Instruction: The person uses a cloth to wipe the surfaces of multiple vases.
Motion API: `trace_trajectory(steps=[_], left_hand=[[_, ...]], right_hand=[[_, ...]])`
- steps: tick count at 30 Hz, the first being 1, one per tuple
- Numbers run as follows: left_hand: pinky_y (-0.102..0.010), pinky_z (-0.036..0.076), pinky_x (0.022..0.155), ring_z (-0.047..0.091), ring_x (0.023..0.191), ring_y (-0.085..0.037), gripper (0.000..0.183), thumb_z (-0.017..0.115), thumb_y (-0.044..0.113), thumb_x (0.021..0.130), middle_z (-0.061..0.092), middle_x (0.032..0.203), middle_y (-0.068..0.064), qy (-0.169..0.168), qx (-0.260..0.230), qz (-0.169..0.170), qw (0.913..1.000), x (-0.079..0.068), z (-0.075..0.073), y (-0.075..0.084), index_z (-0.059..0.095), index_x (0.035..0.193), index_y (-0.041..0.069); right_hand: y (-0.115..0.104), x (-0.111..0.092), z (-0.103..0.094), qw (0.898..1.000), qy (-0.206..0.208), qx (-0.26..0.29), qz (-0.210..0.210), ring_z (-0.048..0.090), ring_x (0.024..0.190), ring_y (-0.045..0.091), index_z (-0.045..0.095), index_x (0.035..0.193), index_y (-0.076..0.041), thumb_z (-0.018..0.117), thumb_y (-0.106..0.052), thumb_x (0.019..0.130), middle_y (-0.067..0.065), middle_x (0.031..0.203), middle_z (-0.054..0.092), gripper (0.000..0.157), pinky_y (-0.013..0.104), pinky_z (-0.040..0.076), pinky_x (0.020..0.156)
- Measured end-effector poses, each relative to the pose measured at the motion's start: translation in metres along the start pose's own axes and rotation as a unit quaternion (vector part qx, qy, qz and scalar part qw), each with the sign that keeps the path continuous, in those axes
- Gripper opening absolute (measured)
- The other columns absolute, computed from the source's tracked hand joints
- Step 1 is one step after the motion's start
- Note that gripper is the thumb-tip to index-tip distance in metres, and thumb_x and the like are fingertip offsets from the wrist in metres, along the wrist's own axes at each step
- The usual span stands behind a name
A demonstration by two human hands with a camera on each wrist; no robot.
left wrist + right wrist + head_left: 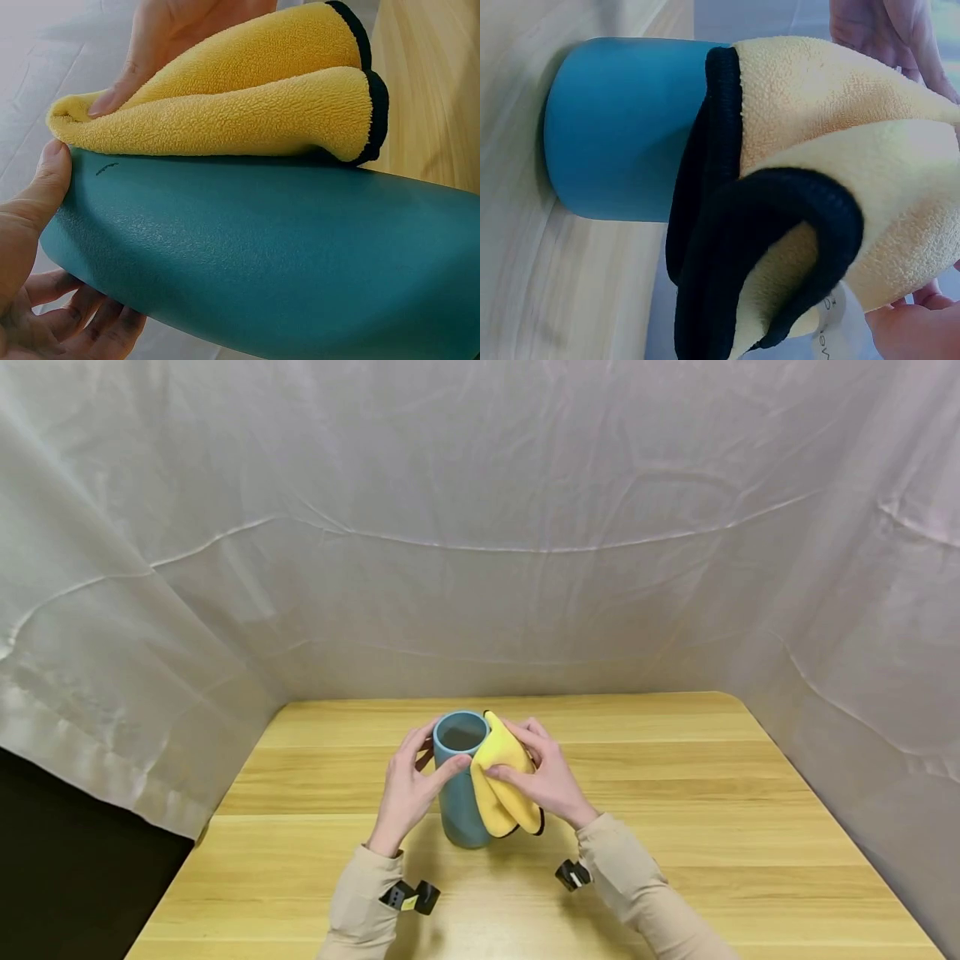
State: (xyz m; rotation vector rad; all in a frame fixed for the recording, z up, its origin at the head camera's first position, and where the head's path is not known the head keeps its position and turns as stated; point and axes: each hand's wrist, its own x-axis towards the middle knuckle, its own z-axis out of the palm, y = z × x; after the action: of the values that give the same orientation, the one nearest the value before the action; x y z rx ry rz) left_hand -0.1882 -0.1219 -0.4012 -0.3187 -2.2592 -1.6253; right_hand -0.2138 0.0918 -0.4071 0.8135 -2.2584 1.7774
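A tall teal vase (462, 814), open at the top, stands upright on the wooden table. My left hand (408, 787) grips its upper left side, thumb near the rim and fingers round the back. A folded yellow towel (501, 781) with black edging lies against the vase's right side, and my right hand (553, 778) holds it there between thumb and fingers. In the left wrist view a small dark mark (107, 169) shows on the vase below the towel's edge. A white printed tag (840, 322) hangs from the towel in the right wrist view.
The wooden table (675, 810) runs out to both sides of the vase. Grey-white curtains (480, 593) enclose it at the back and sides. Small black devices (411, 897) sit at both wrists, over beige sleeves. A dark area (67, 868) lies beyond the table's left edge.
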Motion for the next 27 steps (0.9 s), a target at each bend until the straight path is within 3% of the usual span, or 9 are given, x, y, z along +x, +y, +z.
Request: trace_trajectory(steps=[7,14,18,27], left_hand=[[-0.051,0.052,0.106,0.063,0.114,-0.029,0.061,0.083,0.018,0.084,0.064,0.119,-0.012,-0.002,0.0,0.0,1.0,0.0,0.0,0.0,0.059,0.14,0.014],[-0.052,0.051,0.107,0.063,0.113,-0.03,0.062,0.083,0.016,0.084,0.064,0.119,-0.013,-0.001,-0.006,-0.004,1.0,-0.001,0.0,0.001,0.059,0.14,0.012],[-0.052,0.051,0.108,0.063,0.113,-0.03,0.062,0.083,0.016,0.084,0.064,0.12,-0.013,-0.002,-0.004,-0.005,1.0,-0.001,0.0,0.001,0.058,0.14,0.013],[-0.052,0.051,0.108,0.063,0.113,-0.03,0.061,0.082,0.017,0.084,0.064,0.121,-0.013,-0.003,-0.003,-0.008,1.0,-0.001,0.0,0.001,0.059,0.14,0.013]], right_hand=[[0.009,-0.007,0.001,1.0,-0.004,-0.006,0.0,0.054,0.088,0.011,0.056,0.143,-0.005,0.082,-0.006,0.082,0.013,0.103,0.054,0.066,0.022,0.054,0.072],[0.043,-0.028,0.006,0.998,-0.014,-0.044,0.036,0.052,0.092,0.011,0.06,0.14,-0.009,0.085,-0.012,0.079,0.008,0.105,0.06,0.066,0.022,0.051,0.077],[0.058,-0.037,0.01,0.998,-0.021,-0.038,0.05,0.052,0.093,0.009,0.057,0.142,-0.006,0.085,-0.012,0.08,0.009,0.105,0.059,0.068,0.021,0.051,0.081],[0.061,-0.04,0.011,0.998,-0.016,-0.02,0.051,0.052,0.095,0.008,0.056,0.143,-0.005,0.083,-0.011,0.083,0.01,0.106,0.058,0.066,0.021,0.052,0.085]])
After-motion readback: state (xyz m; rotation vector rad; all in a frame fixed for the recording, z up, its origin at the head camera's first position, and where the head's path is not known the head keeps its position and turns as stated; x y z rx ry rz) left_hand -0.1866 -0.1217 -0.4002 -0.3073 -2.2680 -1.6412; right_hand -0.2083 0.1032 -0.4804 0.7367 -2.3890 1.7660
